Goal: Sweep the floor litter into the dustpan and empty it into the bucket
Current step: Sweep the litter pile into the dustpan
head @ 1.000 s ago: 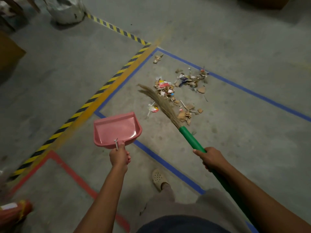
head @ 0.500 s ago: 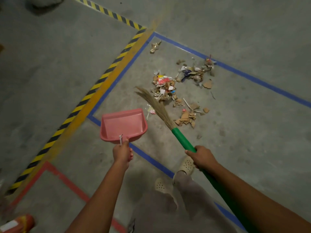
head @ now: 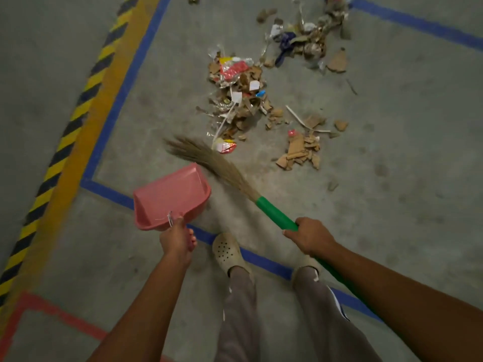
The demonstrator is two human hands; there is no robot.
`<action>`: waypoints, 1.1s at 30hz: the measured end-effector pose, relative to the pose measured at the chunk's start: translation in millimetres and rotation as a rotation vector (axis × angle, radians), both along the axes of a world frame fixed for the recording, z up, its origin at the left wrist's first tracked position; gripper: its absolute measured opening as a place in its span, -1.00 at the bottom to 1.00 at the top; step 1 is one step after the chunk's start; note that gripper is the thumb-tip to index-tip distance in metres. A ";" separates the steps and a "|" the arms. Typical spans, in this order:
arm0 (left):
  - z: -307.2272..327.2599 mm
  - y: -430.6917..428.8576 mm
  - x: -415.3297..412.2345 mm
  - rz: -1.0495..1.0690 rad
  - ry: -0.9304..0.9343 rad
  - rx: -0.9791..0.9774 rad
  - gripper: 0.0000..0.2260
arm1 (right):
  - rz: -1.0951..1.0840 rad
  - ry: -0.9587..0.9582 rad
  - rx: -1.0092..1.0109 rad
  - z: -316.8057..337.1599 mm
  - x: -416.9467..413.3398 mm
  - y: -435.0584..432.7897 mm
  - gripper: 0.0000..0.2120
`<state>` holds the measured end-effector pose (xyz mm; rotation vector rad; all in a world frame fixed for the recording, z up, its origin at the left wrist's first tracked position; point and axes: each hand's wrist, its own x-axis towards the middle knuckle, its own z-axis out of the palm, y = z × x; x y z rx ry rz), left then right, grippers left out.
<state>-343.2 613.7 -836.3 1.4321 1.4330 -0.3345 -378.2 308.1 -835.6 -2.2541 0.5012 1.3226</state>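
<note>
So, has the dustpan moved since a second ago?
Yes. The pink dustpan has shifted right along the near blue tape line, away from its corner and toward the litter.

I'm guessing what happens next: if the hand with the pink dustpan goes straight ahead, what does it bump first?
Probably the broom bristles, lying just beyond the dustpan the left hand grips, though heights are unclear.

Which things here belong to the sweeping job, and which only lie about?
Job: pink dustpan, held by the left hand; broom, held by the right hand; floor litter.
Not the job: blue tape line; yellow-black hazard stripe; red tape line; the person's shoe.
</note>
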 end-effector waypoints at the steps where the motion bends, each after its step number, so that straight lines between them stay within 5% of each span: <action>1: -11.7 3.2 1.8 -0.012 0.005 -0.007 -0.73 | -0.042 0.021 -0.011 -17.4 0.8 -0.3 -0.61; 11: -41.3 12.1 21.5 -0.200 -0.015 -0.047 -0.68 | -0.774 -0.147 -0.035 -52.8 -1.7 -17.6 -0.61; 24: -5.4 -52.3 48.2 -0.426 -0.069 -0.083 -0.67 | -0.598 -0.335 -0.170 0.9 -47.5 -49.5 -0.69; 33: -10.9 -93.1 42.8 -0.568 -0.013 -0.151 -0.71 | -0.926 -0.248 -0.280 -9.0 -68.2 -67.5 -0.64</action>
